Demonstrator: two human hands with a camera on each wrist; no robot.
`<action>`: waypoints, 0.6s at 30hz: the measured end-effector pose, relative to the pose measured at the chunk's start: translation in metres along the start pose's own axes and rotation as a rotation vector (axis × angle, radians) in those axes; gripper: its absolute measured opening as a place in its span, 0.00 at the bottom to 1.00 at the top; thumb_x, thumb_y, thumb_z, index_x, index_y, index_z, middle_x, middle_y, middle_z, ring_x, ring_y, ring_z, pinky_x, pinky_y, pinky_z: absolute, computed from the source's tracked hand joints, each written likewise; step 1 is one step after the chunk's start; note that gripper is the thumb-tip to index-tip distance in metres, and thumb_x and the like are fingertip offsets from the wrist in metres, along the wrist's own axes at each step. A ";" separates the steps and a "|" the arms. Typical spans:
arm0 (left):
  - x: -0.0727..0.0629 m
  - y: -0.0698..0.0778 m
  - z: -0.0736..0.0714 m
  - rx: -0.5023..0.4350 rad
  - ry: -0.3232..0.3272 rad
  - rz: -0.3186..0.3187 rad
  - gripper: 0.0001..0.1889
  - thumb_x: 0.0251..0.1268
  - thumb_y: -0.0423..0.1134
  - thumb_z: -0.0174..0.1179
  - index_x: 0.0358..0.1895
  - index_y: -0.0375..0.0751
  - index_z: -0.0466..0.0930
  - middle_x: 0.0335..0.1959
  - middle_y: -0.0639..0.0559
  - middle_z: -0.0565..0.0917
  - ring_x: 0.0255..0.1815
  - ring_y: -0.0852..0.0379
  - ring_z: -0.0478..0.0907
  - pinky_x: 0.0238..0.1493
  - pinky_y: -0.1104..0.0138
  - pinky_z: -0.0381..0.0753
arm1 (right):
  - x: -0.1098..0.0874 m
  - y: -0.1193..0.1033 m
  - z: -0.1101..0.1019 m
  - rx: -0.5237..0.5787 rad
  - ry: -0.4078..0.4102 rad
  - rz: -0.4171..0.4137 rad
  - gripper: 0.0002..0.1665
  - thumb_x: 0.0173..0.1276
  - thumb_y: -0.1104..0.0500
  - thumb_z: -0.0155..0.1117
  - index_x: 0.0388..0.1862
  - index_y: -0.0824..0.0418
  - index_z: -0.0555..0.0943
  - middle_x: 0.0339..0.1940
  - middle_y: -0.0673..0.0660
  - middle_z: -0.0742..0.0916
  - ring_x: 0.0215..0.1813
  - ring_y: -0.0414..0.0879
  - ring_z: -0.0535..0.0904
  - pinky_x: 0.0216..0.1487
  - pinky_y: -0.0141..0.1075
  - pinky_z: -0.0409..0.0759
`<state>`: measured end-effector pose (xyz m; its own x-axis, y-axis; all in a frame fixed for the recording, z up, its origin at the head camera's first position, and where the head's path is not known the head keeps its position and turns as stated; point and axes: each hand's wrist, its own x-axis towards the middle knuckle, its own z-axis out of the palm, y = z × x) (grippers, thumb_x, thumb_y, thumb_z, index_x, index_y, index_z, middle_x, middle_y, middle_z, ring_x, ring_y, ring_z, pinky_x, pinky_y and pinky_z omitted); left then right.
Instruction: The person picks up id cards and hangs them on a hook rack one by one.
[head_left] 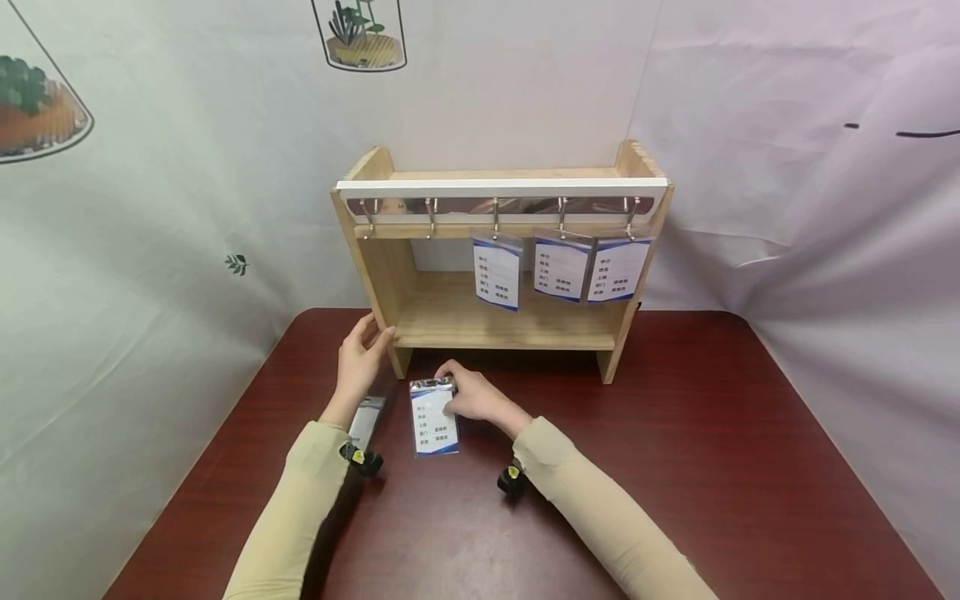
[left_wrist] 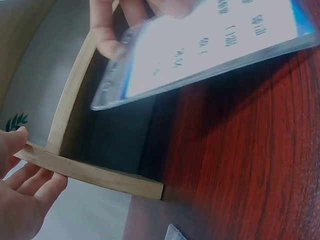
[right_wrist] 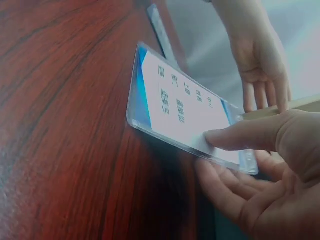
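My right hand (head_left: 477,398) pinches a clear plastic badge holder (head_left: 433,427) near its upper end, thumb on the printed face and fingers behind, as the right wrist view shows. The white card inside has blue corners and printed characters. The badge holder is held up over the table in front of the wooden shelf (head_left: 510,340). On the shelf's left side panel (left_wrist: 107,180), my left hand (head_left: 360,360) grips the edge, thumb on one side and fingers on the other. A second badge holder (head_left: 365,423) lies on the table beside my left wrist, partly hidden by it.
Across the shelf's top front runs a white rail (head_left: 502,186) with several metal hooks (head_left: 431,218). Three badge holders hang at its middle and right: one (head_left: 497,273), another (head_left: 560,268) and a third (head_left: 619,268). The dark red table (head_left: 712,433) meets pale curtains (head_left: 840,250) behind.
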<state>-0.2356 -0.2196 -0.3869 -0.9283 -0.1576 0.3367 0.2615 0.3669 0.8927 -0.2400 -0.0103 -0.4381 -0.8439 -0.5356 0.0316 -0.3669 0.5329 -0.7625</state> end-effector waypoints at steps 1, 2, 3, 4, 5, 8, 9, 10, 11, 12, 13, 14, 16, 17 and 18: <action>0.000 0.000 0.000 0.002 0.001 -0.002 0.24 0.73 0.33 0.61 0.68 0.26 0.71 0.62 0.29 0.78 0.62 0.39 0.78 0.58 0.60 0.82 | 0.000 0.000 -0.001 0.042 -0.003 0.004 0.31 0.53 0.74 0.70 0.56 0.60 0.74 0.35 0.55 0.84 0.34 0.43 0.78 0.32 0.31 0.78; 0.000 0.001 0.000 0.003 0.001 -0.003 0.24 0.73 0.33 0.61 0.68 0.26 0.71 0.62 0.29 0.78 0.62 0.39 0.78 0.57 0.61 0.82 | -0.001 0.000 -0.002 0.077 -0.005 0.009 0.31 0.54 0.74 0.69 0.57 0.60 0.74 0.34 0.55 0.85 0.33 0.43 0.79 0.30 0.30 0.78; 0.000 0.001 0.000 0.002 0.001 -0.005 0.24 0.73 0.32 0.61 0.68 0.26 0.71 0.62 0.29 0.78 0.62 0.39 0.78 0.57 0.62 0.82 | -0.001 0.000 -0.003 0.111 -0.006 0.012 0.30 0.56 0.75 0.68 0.57 0.60 0.74 0.33 0.55 0.85 0.32 0.42 0.79 0.29 0.30 0.78; 0.000 0.001 0.000 0.002 0.000 -0.006 0.24 0.73 0.32 0.61 0.68 0.26 0.70 0.62 0.29 0.78 0.62 0.39 0.78 0.56 0.63 0.83 | -0.001 0.000 -0.003 0.139 -0.006 0.016 0.30 0.57 0.75 0.68 0.58 0.60 0.74 0.33 0.55 0.84 0.31 0.42 0.80 0.28 0.30 0.79; 0.000 0.001 0.000 0.001 -0.001 -0.005 0.24 0.73 0.32 0.61 0.68 0.26 0.70 0.62 0.29 0.78 0.62 0.39 0.78 0.56 0.64 0.83 | -0.002 0.000 -0.004 0.165 -0.005 0.021 0.29 0.58 0.75 0.67 0.58 0.60 0.74 0.32 0.55 0.84 0.30 0.42 0.80 0.28 0.31 0.80; 0.000 0.001 0.000 -0.002 -0.001 -0.002 0.24 0.73 0.32 0.61 0.68 0.26 0.70 0.62 0.29 0.77 0.62 0.38 0.78 0.56 0.65 0.82 | -0.003 -0.001 -0.006 0.220 0.004 0.024 0.27 0.61 0.74 0.65 0.59 0.60 0.74 0.30 0.55 0.84 0.29 0.43 0.80 0.29 0.37 0.84; 0.000 0.001 -0.001 -0.004 -0.002 -0.002 0.24 0.73 0.32 0.61 0.68 0.26 0.70 0.62 0.29 0.77 0.62 0.38 0.77 0.56 0.64 0.82 | -0.003 -0.001 -0.006 0.234 0.009 0.026 0.26 0.62 0.73 0.64 0.59 0.60 0.74 0.29 0.55 0.83 0.29 0.44 0.79 0.30 0.39 0.85; 0.000 0.001 -0.001 -0.005 -0.002 -0.002 0.24 0.73 0.33 0.61 0.68 0.27 0.70 0.62 0.29 0.77 0.62 0.38 0.77 0.56 0.64 0.82 | -0.003 -0.001 -0.006 0.239 0.015 0.026 0.25 0.63 0.73 0.63 0.59 0.59 0.74 0.29 0.55 0.83 0.28 0.44 0.79 0.31 0.41 0.86; 0.001 0.001 -0.001 -0.005 -0.001 -0.001 0.24 0.73 0.33 0.61 0.68 0.27 0.71 0.62 0.29 0.77 0.63 0.38 0.77 0.57 0.63 0.82 | -0.004 -0.001 -0.007 0.250 0.018 0.027 0.24 0.64 0.73 0.63 0.58 0.59 0.75 0.29 0.55 0.82 0.28 0.44 0.78 0.32 0.43 0.86; 0.001 0.001 -0.001 -0.008 -0.002 -0.002 0.24 0.73 0.32 0.61 0.68 0.27 0.71 0.62 0.29 0.77 0.62 0.38 0.77 0.56 0.63 0.82 | -0.004 -0.001 -0.007 0.262 0.020 0.029 0.23 0.65 0.72 0.62 0.58 0.59 0.75 0.29 0.55 0.82 0.27 0.44 0.78 0.33 0.45 0.87; 0.001 0.001 -0.001 -0.010 -0.001 -0.002 0.24 0.73 0.32 0.61 0.68 0.27 0.71 0.62 0.29 0.77 0.62 0.38 0.77 0.56 0.64 0.82 | -0.004 -0.002 -0.008 0.277 0.023 0.033 0.23 0.65 0.72 0.62 0.58 0.59 0.75 0.29 0.55 0.82 0.27 0.44 0.77 0.33 0.46 0.87; 0.001 0.001 -0.001 -0.011 -0.001 -0.002 0.24 0.73 0.32 0.61 0.68 0.27 0.71 0.62 0.29 0.77 0.62 0.38 0.77 0.56 0.64 0.83 | -0.004 -0.002 -0.008 0.292 0.026 0.035 0.22 0.66 0.72 0.62 0.57 0.59 0.75 0.29 0.55 0.82 0.27 0.45 0.77 0.34 0.47 0.87; 0.001 0.000 -0.001 -0.012 0.000 -0.001 0.24 0.73 0.32 0.61 0.67 0.26 0.71 0.62 0.29 0.78 0.62 0.38 0.77 0.55 0.66 0.83 | -0.005 -0.004 -0.010 0.318 0.037 0.038 0.21 0.67 0.71 0.61 0.57 0.58 0.76 0.30 0.55 0.84 0.27 0.45 0.78 0.35 0.49 0.87; 0.001 0.000 -0.001 -0.013 0.000 0.001 0.24 0.73 0.32 0.61 0.67 0.26 0.71 0.62 0.29 0.78 0.62 0.38 0.78 0.54 0.67 0.83 | -0.005 -0.005 -0.011 0.336 0.042 0.038 0.20 0.67 0.71 0.61 0.56 0.58 0.76 0.31 0.56 0.84 0.28 0.45 0.79 0.36 0.51 0.88; 0.001 0.000 -0.001 -0.015 -0.001 0.001 0.24 0.72 0.32 0.61 0.67 0.26 0.71 0.62 0.29 0.78 0.62 0.38 0.78 0.54 0.68 0.83 | -0.004 -0.006 -0.012 0.348 0.051 0.037 0.19 0.67 0.71 0.61 0.55 0.58 0.76 0.31 0.57 0.85 0.28 0.45 0.79 0.36 0.53 0.88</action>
<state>-0.2359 -0.2201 -0.3863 -0.9282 -0.1563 0.3376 0.2667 0.3530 0.8968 -0.2386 -0.0034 -0.4262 -0.8758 -0.4821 0.0251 -0.1873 0.2914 -0.9381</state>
